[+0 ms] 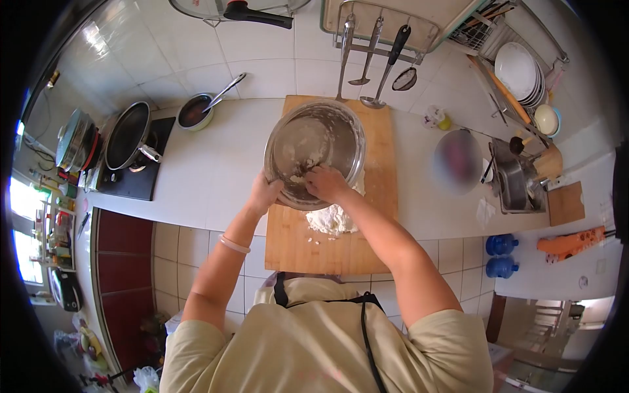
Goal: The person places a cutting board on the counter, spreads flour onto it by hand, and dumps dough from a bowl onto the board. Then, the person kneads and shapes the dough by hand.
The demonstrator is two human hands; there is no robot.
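A metal mixing bowl (321, 134) is tipped toward me above the wooden board (381, 177), its inner wall streaked with floury residue. My left hand (266, 192) grips the bowl's rim at the lower left, with the thumb showing on the near side. Inside the bowl, my right hand (327, 184) has its fingers curled against crumbly bits of dough (299, 178) near the lower wall; the fingertips are partly hidden. On the board just below the bowl lies a heap of shaggy, floury dough (332, 221), with small crumbs around it.
A bowl with a spoon (194, 112) stands at the back left, near a frying pan (127, 136) on the stove. Utensils (394, 49) hang on the tiled wall behind the board. A blurred, covered round container (457, 162) and the sink (511, 180) are to the right.
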